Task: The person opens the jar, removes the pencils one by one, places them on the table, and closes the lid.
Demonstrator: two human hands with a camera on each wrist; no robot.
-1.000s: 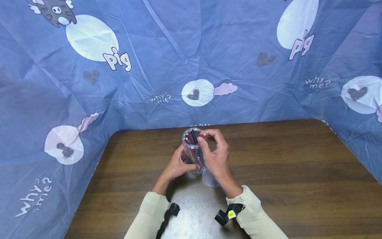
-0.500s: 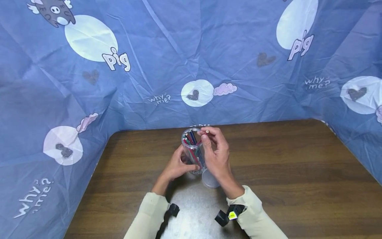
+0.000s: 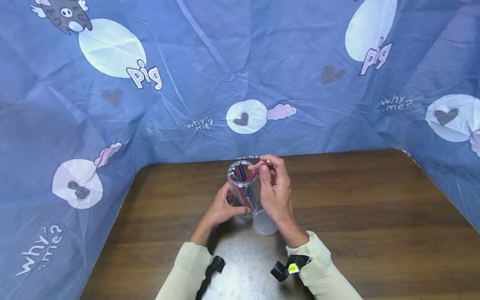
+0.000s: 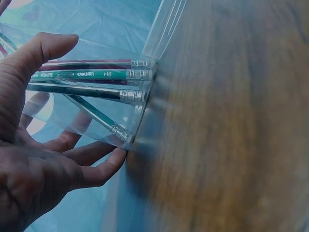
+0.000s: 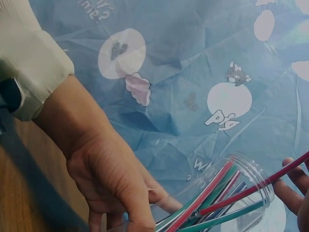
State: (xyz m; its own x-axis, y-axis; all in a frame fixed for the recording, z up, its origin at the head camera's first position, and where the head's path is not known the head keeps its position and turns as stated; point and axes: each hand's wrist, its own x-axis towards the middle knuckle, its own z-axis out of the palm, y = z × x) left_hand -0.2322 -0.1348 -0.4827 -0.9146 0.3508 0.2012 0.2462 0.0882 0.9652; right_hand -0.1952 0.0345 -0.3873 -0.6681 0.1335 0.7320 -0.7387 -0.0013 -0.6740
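The left hand is wrapped around a clear jar and holds it upright on the brown tabletop. The left wrist view shows the thumb on one side of the jar and the fingers on the other, with the jar's bottom flat on the wood. Inside the jar stand many pencils, red, green and dark ones, with their metal ends down at the bottom.

Next comes one red pencil. It leans out over the rim of the jar, with its low end down among the others and its top end up in the air. The right hand pinches that top end between the thumb and the first fingers. In the right wrist view the red pencil sticks out past the mouth of the jar toward those fingertips.

Just below the right hand a round grey lid lies flat on the tabletop, close beside the jar.

The step in hand looks like pulling one pencil out of the jar. The next move needs the right hand to lift along the pencil's own slant, so it slides free and does not catch on the rim. The left hand needs to hold the jar steady so it does not tip.
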